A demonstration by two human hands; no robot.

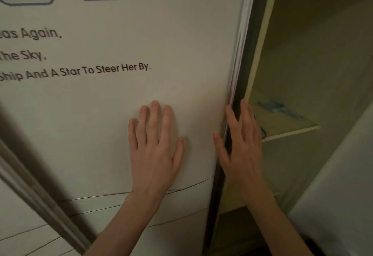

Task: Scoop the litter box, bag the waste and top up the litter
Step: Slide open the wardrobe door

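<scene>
I am pressing my left hand (155, 146) flat against the white door (125, 102), fingers straight and spread, while my right hand (242, 148) is lying along the door's right edge, fingers straight, the fingertips reaching into the dark gap beside it. The door is showing printed lines, cut off at the left, ending "A Star To Steer Her By." Past the gap a pale yellow shelf (290, 128) is holding a blue scoop (276, 108), blurred in the dim light and partly hidden behind my right hand

dim light | white printed sliding door (121, 86) | cream shelf (290, 132) inside closet
</scene>
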